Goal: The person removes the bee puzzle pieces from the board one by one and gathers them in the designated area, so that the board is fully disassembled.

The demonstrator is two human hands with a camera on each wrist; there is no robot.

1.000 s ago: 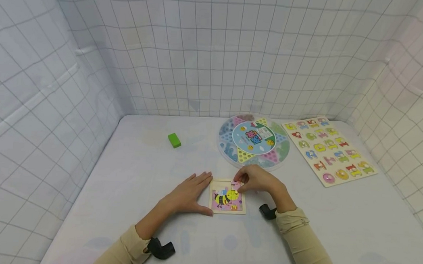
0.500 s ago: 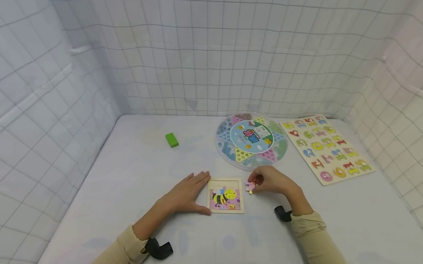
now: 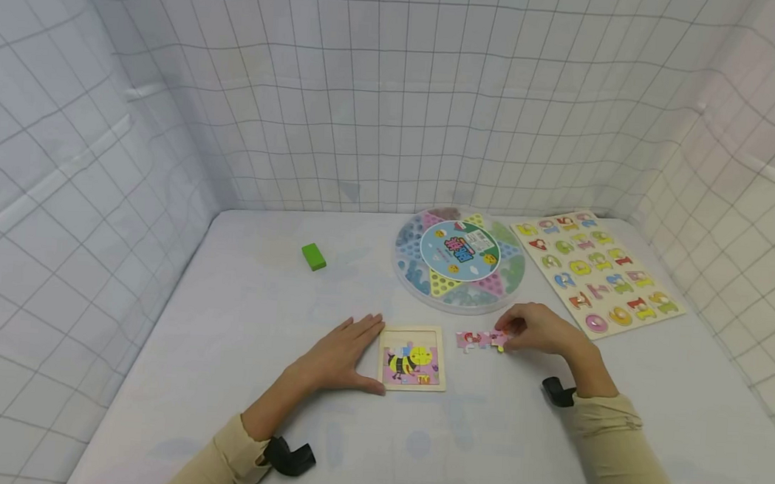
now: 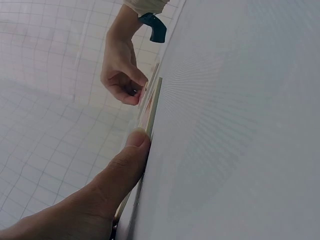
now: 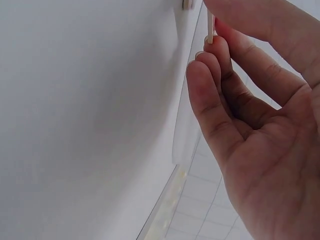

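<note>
A square wooden puzzle tray [image 3: 442,360] lies on the table with a bee picture in it; bare wood shows along its top. My left hand [image 3: 343,358] lies flat against the tray's left side, fingers straight and thumb at the lower left corner. In the left wrist view the thumb [image 4: 135,150] touches the tray's edge. Right of the tray, my right hand [image 3: 542,331] pinches a pink puzzle piece [image 3: 498,339] between thumb and fingertips. The right wrist view shows the piece edge-on [image 5: 210,30]. Just left of those fingertips lies pink puzzle material [image 3: 471,341] with a red figure.
A round Chinese checkers board [image 3: 457,294] with a blue label lies behind the tray. At the back right is a wooden number board [image 3: 592,273]. A green block [image 3: 314,257] sits at the back left. Gridded white cloth walls enclose the table.
My right hand has carried the pink puzzle piece from the tray's upper right corner rightward, uncovering the pink puzzle material beside it. The left hand keeps its place at the tray.
</note>
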